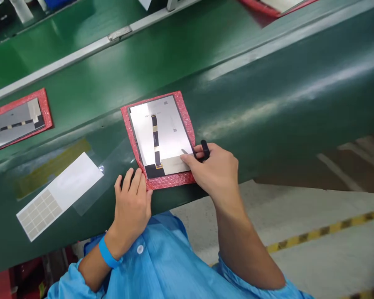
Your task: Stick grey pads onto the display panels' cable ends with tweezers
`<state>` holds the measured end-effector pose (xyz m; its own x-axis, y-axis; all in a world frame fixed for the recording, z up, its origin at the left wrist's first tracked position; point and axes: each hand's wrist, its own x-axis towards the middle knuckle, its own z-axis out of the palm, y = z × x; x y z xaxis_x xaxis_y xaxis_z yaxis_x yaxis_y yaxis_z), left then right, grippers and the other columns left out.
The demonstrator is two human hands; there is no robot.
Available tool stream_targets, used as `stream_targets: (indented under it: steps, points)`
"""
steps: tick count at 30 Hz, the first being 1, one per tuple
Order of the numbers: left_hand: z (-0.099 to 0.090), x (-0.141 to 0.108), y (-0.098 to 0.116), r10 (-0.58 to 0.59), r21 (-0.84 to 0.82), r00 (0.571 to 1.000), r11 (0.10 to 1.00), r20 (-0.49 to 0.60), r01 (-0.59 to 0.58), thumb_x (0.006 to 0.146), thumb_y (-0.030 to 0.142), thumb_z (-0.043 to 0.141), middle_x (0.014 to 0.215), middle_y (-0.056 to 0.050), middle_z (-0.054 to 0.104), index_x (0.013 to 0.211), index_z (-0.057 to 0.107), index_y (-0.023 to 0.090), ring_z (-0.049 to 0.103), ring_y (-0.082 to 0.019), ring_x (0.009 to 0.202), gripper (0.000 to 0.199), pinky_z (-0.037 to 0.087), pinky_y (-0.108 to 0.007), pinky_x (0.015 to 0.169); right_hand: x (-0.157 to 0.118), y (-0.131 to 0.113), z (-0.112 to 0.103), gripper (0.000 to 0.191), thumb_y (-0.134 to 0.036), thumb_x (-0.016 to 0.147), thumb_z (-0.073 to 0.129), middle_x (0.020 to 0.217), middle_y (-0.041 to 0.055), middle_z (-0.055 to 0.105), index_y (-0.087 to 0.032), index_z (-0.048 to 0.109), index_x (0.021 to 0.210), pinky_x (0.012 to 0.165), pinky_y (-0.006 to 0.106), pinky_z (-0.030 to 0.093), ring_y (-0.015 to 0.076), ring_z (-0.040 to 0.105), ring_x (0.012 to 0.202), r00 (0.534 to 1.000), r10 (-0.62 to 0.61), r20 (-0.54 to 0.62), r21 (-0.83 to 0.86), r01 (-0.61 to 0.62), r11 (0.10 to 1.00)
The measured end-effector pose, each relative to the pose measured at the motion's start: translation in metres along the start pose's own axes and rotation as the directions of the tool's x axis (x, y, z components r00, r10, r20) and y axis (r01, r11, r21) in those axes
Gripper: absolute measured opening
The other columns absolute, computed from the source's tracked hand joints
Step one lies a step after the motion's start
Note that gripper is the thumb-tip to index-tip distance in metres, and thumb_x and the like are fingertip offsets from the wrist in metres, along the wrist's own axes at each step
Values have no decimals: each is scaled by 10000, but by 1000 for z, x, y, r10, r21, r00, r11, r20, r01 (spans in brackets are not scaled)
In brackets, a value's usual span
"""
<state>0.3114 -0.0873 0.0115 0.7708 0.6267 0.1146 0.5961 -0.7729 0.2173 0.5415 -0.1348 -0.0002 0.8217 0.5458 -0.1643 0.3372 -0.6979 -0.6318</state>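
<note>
A tablet-size display panel [171, 120], silver-backed with a dark flex cable [156, 139], lies on a pink bubble-wrap sheet [170, 181]. My right hand [218, 168] is closed on dark tweezers [205, 150] over the panel's lower right edge. Their thin tip shows beyond my thumb, just above a beige strip [176, 165] on the panel. My left hand [132, 201] lies with fingers extended at the lower left corner of the wrap, its fingertips touching the edge. To its left is a white label sheet [71, 182] with several beige square stickers [40, 215].
Another panel [15, 122] on pink bubble wrap lies at the far left. Yellowish tape [54, 166] sticks to the green table surface [237, 124]. A metal rail [81, 52] runs along the back. More red wrap [264, 12] shows at the top right.
</note>
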Motion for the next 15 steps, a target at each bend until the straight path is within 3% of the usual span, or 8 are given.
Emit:
stream_targets:
  steps: [9, 15]
  points:
    - [-3, -3, -5, -4, -23, 992, 1000, -123, 1, 1044, 156, 558, 1372, -153, 720, 1307, 678, 54, 632, -348, 1299, 307, 542, -526, 1066, -2, -2, 1, 306, -456, 754, 744, 924, 77, 731, -222, 704, 946, 828, 447, 494, 324, 666, 849, 999, 35, 0, -61, -35, 998]
    - [11, -4, -5, 18, -17, 981, 1000, -193, -21, 1013, 72, 513, 1338, -126, 744, 1293, 693, 83, 645, -332, 1265, 334, 538, -535, 1052, 3, 3, -1, 304, -526, 726, 663, 861, 91, 722, -250, 676, 853, 789, 476, 486, 353, 660, 811, 997, 49, 57, -65, -46, 997]
